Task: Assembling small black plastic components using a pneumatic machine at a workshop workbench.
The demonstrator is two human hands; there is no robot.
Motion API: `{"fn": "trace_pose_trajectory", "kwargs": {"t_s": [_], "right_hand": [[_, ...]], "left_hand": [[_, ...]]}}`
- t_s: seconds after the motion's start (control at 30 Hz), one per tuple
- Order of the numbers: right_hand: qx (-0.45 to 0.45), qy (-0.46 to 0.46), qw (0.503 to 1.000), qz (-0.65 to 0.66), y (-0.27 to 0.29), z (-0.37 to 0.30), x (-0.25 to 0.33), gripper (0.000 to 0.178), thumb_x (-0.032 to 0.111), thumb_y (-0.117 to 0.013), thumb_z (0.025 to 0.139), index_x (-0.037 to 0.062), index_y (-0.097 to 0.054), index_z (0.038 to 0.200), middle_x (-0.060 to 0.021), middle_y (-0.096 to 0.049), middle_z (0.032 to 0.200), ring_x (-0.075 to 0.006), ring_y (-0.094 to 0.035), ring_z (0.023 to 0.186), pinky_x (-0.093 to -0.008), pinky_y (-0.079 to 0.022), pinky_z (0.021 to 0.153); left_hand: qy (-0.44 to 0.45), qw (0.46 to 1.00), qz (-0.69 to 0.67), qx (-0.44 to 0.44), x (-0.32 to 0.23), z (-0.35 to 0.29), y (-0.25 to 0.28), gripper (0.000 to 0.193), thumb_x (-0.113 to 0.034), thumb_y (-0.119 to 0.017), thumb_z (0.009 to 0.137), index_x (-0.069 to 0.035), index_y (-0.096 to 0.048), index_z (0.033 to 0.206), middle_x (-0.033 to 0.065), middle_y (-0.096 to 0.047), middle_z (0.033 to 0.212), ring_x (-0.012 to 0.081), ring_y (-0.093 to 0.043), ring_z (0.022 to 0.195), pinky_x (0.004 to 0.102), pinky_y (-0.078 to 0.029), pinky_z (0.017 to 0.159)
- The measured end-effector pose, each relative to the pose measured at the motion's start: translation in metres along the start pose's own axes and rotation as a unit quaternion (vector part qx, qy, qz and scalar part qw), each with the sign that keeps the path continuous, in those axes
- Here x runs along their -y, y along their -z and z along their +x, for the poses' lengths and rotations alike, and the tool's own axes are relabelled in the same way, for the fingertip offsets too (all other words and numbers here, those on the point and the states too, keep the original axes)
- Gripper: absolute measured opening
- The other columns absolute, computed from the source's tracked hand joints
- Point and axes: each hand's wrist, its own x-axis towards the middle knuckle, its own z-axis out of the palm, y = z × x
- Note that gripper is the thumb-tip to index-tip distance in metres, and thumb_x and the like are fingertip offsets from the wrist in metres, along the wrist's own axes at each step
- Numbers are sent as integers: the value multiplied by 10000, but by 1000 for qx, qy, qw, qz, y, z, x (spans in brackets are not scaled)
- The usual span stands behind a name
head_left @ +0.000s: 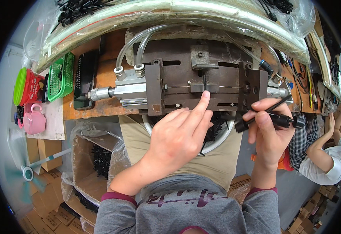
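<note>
My left hand [178,136] reaches over the near edge of a dark metal fixture [182,50]. Its index finger is stretched out, the tip at the lower end of a thin black rod-like piece [204,80]. That piece stands in a small grey block [197,88] at the middle of the fixture, with a thin metal pin on either side. My right hand [270,132] is closed around several black plastic parts [277,119] with thin stems and ridged ends, right of the fixture. Its palm side is partly hidden by the fingers and parts.
Silver cylinders [130,93] with clear hoses flank the fixture. At left are a black tray [85,85], green basket [61,76] and pink cup [34,120]. A lined carton [86,156] with black parts stands below. Another person [324,160] sits at right.
</note>
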Motion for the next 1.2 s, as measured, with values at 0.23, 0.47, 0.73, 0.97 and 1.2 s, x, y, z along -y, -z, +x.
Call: {"fn": "trace_pose_trajectory", "kwargs": {"t_s": [0.23,0.47,0.73,0.97,1.2], "right_hand": [[8,-90,995,43,0,2,2,86,-29,-700,860,-69,-631,892,-182,-690,822,-151,-640,528,-204,-432,374],[-26,-123,992,30,-2,7,5,150,-7,-704,874,-41,-582,792,-172,-676,826,-175,-656,542,-219,-445,348],[33,-163,984,71,-16,6,-6,101,54,-665,931,-26,-619,890,-138,-681,745,-114,-549,423,-220,-387,383],[-43,31,996,-74,-9,1,-5,134,67,-632,960,-28,-626,1054,-133,-699,866,-80,-547,576,-197,-428,546],[-42,163,967,-192,-4,-5,-10,149,0,-625,938,-33,-621,1083,-106,-653,976,-73,-544,640,-220,-439,618]], "left_hand": [[32,998,9,52,-1,9,8,280,-131,-817,703,-47,-710,948,102,-673,1269,162,-612,581,272,-496,558],[34,997,-55,45,-2,11,18,317,-147,-820,708,-55,-731,998,99,-698,1196,161,-641,632,269,-503,557],[-50,985,-166,10,-14,12,37,446,-61,-808,616,-16,-745,1055,104,-693,993,222,-696,796,309,-571,622],[14,998,-53,-17,-4,0,10,317,-52,-780,667,-3,-722,975,145,-684,1188,237,-688,785,306,-555,694],[48,998,-2,31,-5,7,4,299,-60,-789,669,-35,-717,958,116,-692,1224,179,-653,653,275,-510,607]]}}
